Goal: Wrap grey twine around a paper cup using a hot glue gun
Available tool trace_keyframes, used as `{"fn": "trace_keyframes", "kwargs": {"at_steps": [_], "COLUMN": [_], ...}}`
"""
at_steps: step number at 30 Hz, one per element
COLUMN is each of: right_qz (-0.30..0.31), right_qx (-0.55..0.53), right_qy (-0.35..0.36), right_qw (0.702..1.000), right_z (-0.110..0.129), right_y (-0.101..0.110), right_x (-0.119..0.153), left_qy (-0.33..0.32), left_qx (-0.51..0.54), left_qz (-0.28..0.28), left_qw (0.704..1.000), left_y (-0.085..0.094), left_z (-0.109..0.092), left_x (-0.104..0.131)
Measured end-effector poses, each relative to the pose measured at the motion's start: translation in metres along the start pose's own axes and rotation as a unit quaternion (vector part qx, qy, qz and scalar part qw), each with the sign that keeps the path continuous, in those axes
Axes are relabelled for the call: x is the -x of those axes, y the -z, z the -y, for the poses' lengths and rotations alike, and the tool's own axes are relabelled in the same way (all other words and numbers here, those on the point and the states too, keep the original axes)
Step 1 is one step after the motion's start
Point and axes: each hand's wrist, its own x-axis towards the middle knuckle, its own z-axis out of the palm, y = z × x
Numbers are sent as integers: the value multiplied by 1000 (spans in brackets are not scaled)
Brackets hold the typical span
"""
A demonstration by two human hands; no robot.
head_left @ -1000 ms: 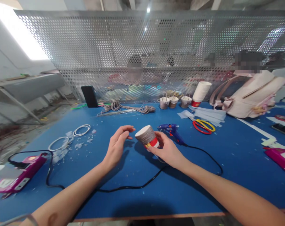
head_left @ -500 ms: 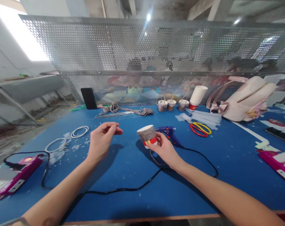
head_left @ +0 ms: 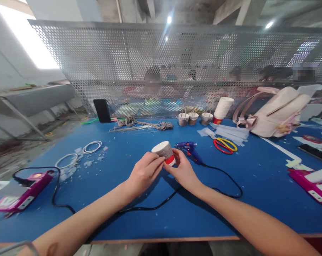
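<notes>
A paper cup (head_left: 164, 151) is tilted above the blue table, its upper wall wrapped in grey cord and a red band showing lower down. My right hand (head_left: 184, 170) grips it near the base from the right. From the left, my left hand (head_left: 146, 172) has its fingers pressed together against the cord-wrapped side; whether they also pinch a loose end of cord I cannot tell. Just behind my right hand lies a blue hot glue gun (head_left: 190, 150), its black cable running over the table.
Scissors (head_left: 224, 145), clear glue sticks (head_left: 231, 133), a stack of paper cups (head_left: 223, 109), several cord-wrapped cups (head_left: 183, 119) and a cord bundle (head_left: 145, 124) lie toward the perforated screen (head_left: 110, 64). White rings (head_left: 92, 146) and a pink power strip (head_left: 33, 190) are left; a backpack (head_left: 280, 112) stands right.
My left hand has moved right and now touches the cup. The cup has been turned in my right hand, so the yellow mark on its red band no longer shows.
</notes>
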Motion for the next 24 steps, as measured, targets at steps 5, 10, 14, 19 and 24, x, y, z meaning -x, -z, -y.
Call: {"fn": "trace_keyframes", "kwargs": {"at_steps": [5,10,14,19,24], "right_qz": [-1,3,11,26,39], "right_qx": [6,-22,-23,-78,-140], "right_qy": [-2,-11,-17,-38,-70], "right_qw": [1000,1000,1000,996,987], "right_z": [3,6,8,5,6], "right_y": [0,-2,-2,-3,-3], "right_x": [2,4,6,5,3], "left_qy": [-80,-101,-67,48,195], "left_qx": [-61,-72,-44,43,60], "left_qz": [21,41,24,37,76], "left_qw": [995,992,997,997,976], "left_y": [0,3,5,13,24], "left_z": [4,7,9,4,3], "left_x": [1,4,10,16,20]}}
